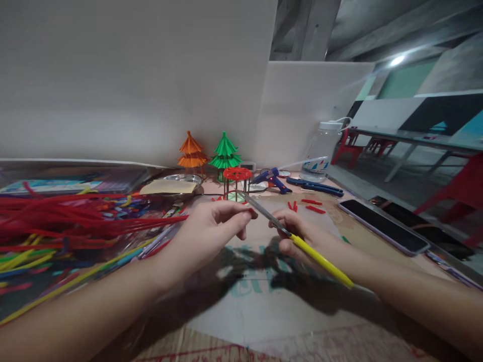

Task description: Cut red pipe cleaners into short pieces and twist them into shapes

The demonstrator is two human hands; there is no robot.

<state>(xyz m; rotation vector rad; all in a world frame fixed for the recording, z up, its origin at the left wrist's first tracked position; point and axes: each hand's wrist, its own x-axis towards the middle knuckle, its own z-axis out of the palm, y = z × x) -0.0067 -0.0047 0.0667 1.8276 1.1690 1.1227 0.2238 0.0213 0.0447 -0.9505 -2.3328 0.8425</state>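
My left hand (222,223) is closed in a pinch on a short red pipe cleaner piece (253,212), mostly hidden by the fingers. My right hand (302,234) is closed around a pair of scissors (320,259), seen nearly edge-on. Their yellow handle slants toward me, and the metal blades point at my left fingertips. Just behind my hands stands a small model (237,174) with a red ring top on thin brown posts. Several cut red pieces (315,208) lie on the table beyond my right hand.
Bundled red pipe cleaners (94,216) and other colours crowd the left. An orange tower (190,151) and a green tower (225,151) stand at the back. Nearby are a glue gun (269,177), a blue cutter (315,186), a water bottle (319,151) and a phone (383,226).
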